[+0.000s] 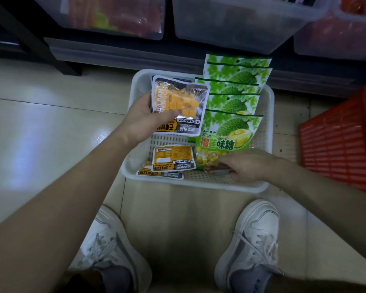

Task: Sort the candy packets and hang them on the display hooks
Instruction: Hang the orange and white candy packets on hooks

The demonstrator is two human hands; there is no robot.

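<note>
A white perforated basket (268, 115) sits on the floor in front of my feet. My left hand (145, 117) grips a stack of yellow mango candy packets (182, 102) above the basket's left side. Several green durian candy packets (230, 102) lie fanned along the basket's right side. My right hand (247, 166) reaches into the basket's near right corner, its fingers on a small orange-and-clear packet (218, 171) just below the durian stack. Two more yellow mango packets (172, 157) lie on the basket's bottom near the front.
A red plastic crate (338, 146) stands to the right of the basket. Clear storage bins (237, 24) with goods line the shelf base at the top. My two white sneakers (251, 240) stand on the tiled floor below the basket.
</note>
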